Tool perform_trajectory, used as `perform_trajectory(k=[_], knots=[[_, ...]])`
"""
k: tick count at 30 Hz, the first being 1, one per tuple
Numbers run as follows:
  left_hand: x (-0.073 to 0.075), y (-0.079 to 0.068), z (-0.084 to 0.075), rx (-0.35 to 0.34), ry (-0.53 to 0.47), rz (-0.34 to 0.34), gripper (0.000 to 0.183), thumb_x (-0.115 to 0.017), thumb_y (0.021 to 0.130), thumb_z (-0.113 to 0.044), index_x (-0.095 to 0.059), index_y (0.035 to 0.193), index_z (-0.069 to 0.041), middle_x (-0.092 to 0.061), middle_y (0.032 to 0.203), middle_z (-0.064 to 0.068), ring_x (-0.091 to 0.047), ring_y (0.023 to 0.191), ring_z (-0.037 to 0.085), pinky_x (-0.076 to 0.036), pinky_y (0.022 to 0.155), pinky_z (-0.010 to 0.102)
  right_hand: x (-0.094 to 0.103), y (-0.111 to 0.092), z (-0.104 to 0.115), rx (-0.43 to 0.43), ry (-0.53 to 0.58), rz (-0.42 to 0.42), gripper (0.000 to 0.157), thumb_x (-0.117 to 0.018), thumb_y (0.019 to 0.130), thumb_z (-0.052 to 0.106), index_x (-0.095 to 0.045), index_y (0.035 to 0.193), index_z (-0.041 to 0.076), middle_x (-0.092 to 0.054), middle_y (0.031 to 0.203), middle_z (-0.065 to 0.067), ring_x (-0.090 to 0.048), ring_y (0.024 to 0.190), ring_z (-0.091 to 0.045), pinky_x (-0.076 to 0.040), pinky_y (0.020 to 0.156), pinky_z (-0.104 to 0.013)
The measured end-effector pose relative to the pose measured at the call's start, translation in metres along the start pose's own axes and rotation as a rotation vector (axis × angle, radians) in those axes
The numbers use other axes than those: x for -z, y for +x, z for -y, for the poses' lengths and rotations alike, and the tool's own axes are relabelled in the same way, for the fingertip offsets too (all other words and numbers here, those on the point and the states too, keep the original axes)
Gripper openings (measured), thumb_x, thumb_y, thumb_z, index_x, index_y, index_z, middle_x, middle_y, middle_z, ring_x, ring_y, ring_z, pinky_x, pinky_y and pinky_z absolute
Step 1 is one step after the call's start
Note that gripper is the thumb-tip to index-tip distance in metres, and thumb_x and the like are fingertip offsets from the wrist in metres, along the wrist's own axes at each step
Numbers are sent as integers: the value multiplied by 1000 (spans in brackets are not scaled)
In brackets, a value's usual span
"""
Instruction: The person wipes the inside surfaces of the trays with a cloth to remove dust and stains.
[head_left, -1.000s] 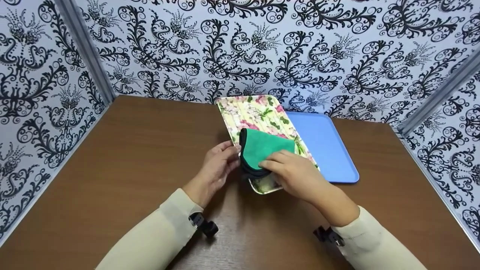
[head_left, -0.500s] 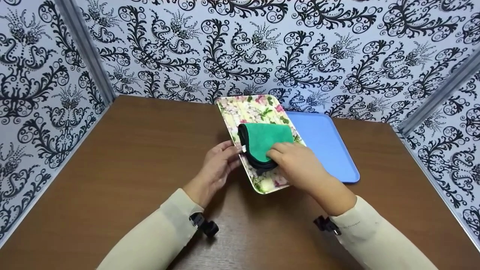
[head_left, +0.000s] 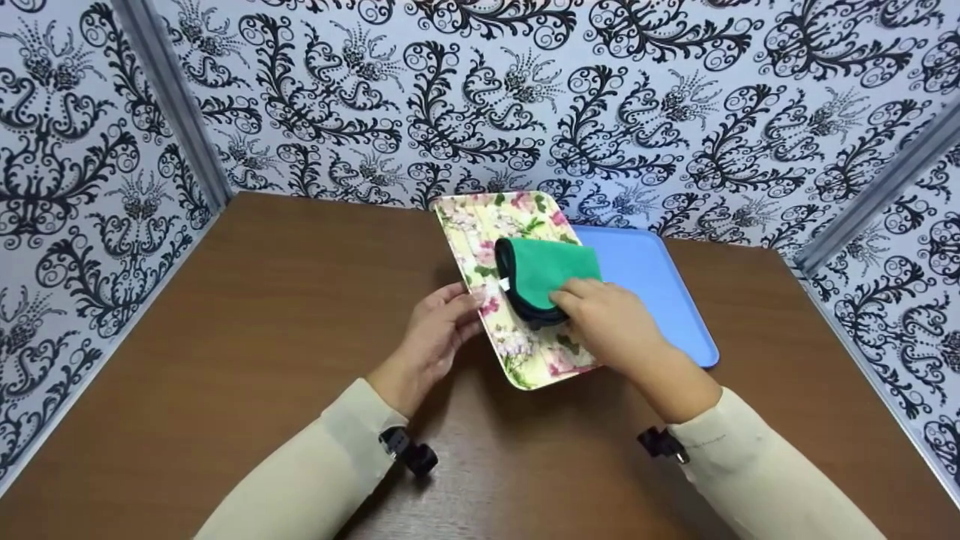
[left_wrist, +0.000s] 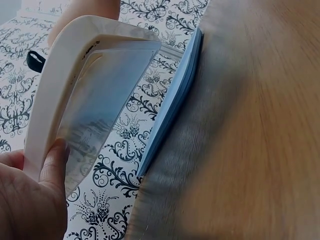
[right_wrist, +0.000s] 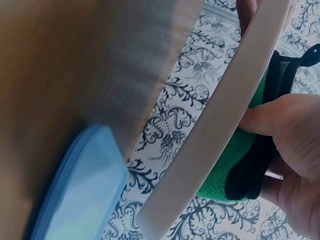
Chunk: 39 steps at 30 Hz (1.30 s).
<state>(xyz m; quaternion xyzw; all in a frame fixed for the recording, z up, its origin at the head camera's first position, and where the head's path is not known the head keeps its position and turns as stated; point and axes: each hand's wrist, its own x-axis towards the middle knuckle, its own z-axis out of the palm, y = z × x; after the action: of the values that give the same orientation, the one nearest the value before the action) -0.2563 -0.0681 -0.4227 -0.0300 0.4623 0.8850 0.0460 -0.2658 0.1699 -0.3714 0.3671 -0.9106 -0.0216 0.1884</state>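
A floral tray [head_left: 517, 341] with pink flowers and green leaves on pale yellow is held tilted above the table. My left hand [head_left: 439, 334] grips its left edge; in the left wrist view the thumb [left_wrist: 54, 162] lies on the white underside near the rim. Against the floral face my right hand [head_left: 615, 322] holds a folded green cloth [head_left: 551, 266] with black edging and a small white tag. In the right wrist view the fingers curl round the cloth [right_wrist: 217, 172], which is partly hidden behind the tray's rim [right_wrist: 215, 125].
A blue tray [head_left: 652, 285] lies on the brown table [head_left: 322, 300] behind and to the right, partly covered by the floral tray in the head view. Patterned walls [head_left: 487, 97] enclose the table at the back and sides. Black wrist cameras sit on both sleeves.
My right hand has moved the green cloth up and to the right across the floral tray, uncovering more of its lower part. The left hand and the tray have stayed nearly still.
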Motion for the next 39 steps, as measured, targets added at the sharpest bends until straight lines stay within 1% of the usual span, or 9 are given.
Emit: perform_trajectory(k=[6, 10, 14, 20, 23, 26, 31, 33, 39], knots=[[0, -2, -2, 17, 12, -20, 31, -60, 98, 2, -58, 128, 10, -74, 93, 5, -72, 82, 14, -61, 75, 27, -1, 8, -8, -39, 23, 54, 45, -86, 83, 16, -73, 124, 4, -72, 117, -11, -69, 109, -33, -62, 86, -49], [0, -4, -3, 28, 21, -24, 31, -62, 98, 1, -58, 128, 10, -74, 94, 5, -72, 82, 15, -61, 76, 28, -1, 17, -13, -75, 32, 81, 32, -72, 93, 11, -72, 125, 7, -71, 116, -10, -68, 110, -32, -62, 83, -49], [-1, -5, -2, 30, 28, -18, 32, -61, 98, 1, -58, 129, 10, -74, 94, 4, -72, 82, 14, -61, 76, 27, 0, 26, -16, -98, 47, 112, 29, -59, 101, 5, -71, 127, 8, -70, 117, -11, -67, 111, -32, -62, 82, -51], [-3, -6, -2, 24, 33, -6, 32, -61, 98, 1, -58, 128, 10, -73, 94, 4, -71, 82, 13, -60, 74, 26, 3, 43, -21, -122, 91, 151, 32, -64, 99, 9, -70, 130, 12, -68, 114, -11, -65, 107, -31, -61, 82, -51], [-4, -7, -2, 23, 33, 7, 32, -60, 98, 1, -58, 128, 10, -73, 94, 4, -71, 82, 13, -60, 75, 26, 5, 52, -23, -133, 99, 178, 34, -64, 96, 6, -70, 129, 13, -67, 114, -11, -65, 107, -32, -60, 82, -52], [-5, -9, -2, 19, 34, 29, 32, -60, 98, 0, -58, 127, 11, -73, 94, 5, -72, 83, 13, -61, 76, 28, 7, 61, -23, -137, 100, 201, 38, -61, 94, 2, -69, 129, 12, -66, 121, -12, -63, 114, -33, -59, 89, -53], [-7, -9, -3, 16, 36, 44, 33, -60, 98, 0, -57, 129, 12, -74, 97, 6, -72, 84, 14, -62, 77, 29, 9, 74, -20, -142, 135, 206, 44, -57, 92, -4, -66, 135, 5, -61, 144, -15, -58, 134, -36, -50, 110, -52], [-7, -9, -2, 16, 36, 46, 34, -60, 98, 0, -56, 130, 12, -74, 97, 6, -72, 84, 14, -62, 77, 28, 9, 79, -18, -133, 147, 197, 44, -57, 92, -6, -65, 135, 4, -62, 144, -15, -59, 134, -37, -48, 113, -52], [-7, -8, -3, 23, 53, 34, 36, -61, 98, -1, -56, 131, 11, -73, 95, 4, -71, 83, 12, -60, 75, 26, 8, 91, -8, -68, 169, 159, 44, -58, 90, -9, -66, 132, 3, -68, 135, -16, -64, 126, -36, -49, 112, -49]])
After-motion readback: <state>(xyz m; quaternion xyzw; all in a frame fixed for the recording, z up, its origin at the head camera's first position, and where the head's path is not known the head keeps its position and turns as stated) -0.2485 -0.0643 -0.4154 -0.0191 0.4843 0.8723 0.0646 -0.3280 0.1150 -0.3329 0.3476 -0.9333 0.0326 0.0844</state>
